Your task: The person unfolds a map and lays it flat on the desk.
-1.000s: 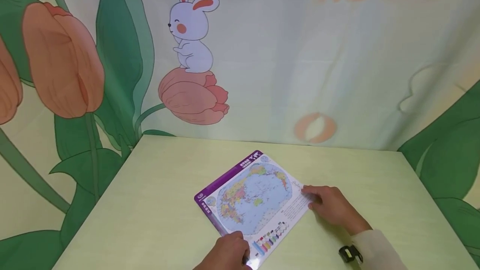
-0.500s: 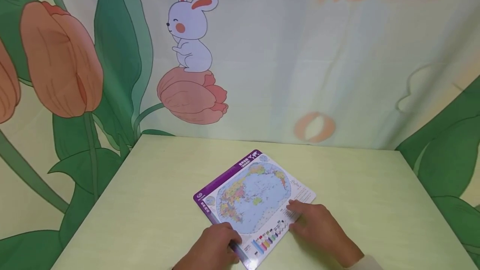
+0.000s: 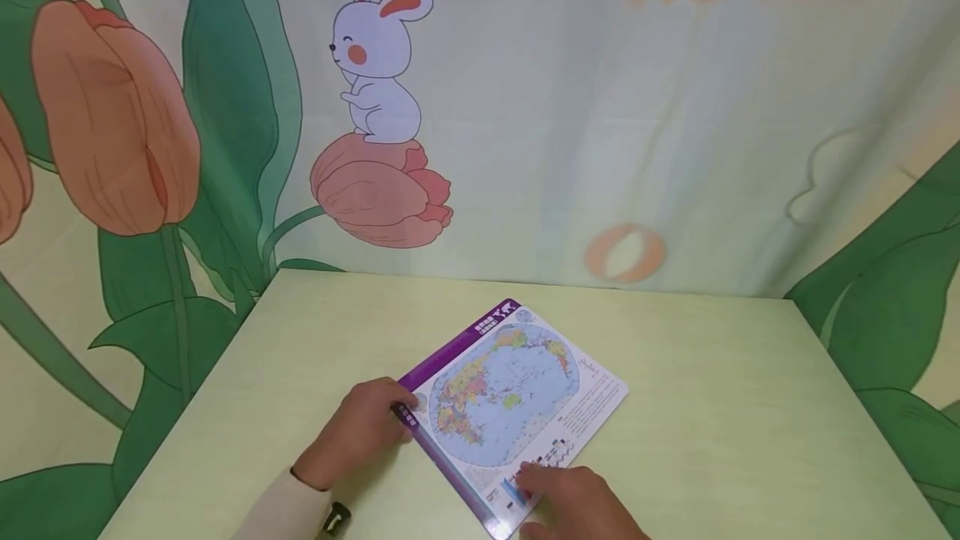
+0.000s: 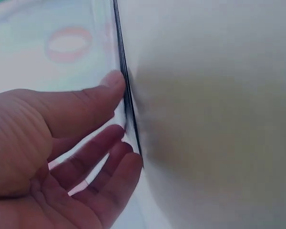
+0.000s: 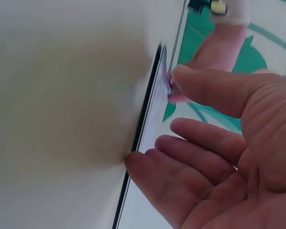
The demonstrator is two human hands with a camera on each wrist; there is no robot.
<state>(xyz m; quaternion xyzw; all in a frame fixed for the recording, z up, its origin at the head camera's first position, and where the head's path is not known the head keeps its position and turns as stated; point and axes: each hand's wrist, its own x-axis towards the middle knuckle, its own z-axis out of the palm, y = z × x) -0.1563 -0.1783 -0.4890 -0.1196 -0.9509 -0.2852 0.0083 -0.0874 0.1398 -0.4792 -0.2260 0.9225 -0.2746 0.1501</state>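
1. Fingers [image 4: 121,183] of the left hand [image 3: 367,419] are loosely curved, touching the left corner of a world map board [image 3: 510,390]; the right hand [image 3: 581,502] has relaxed fingers against its lower right edge.
2. White Chinese characters [image 3: 487,325] mark the purple band [image 3: 442,361], too small to read surely; so is the fine print.
3. Half a second ago the left hand was nearer the bottom corner; it now covers the round logo. The right hand has moved down, over part of the coloured legend [image 3: 513,490].
4. The board lies diagonally on a pale yellow-green table [image 3: 712,390], before a curtain [image 3: 525,107] printed with a rabbit [image 3: 378,57] and tulips [image 3: 116,123].
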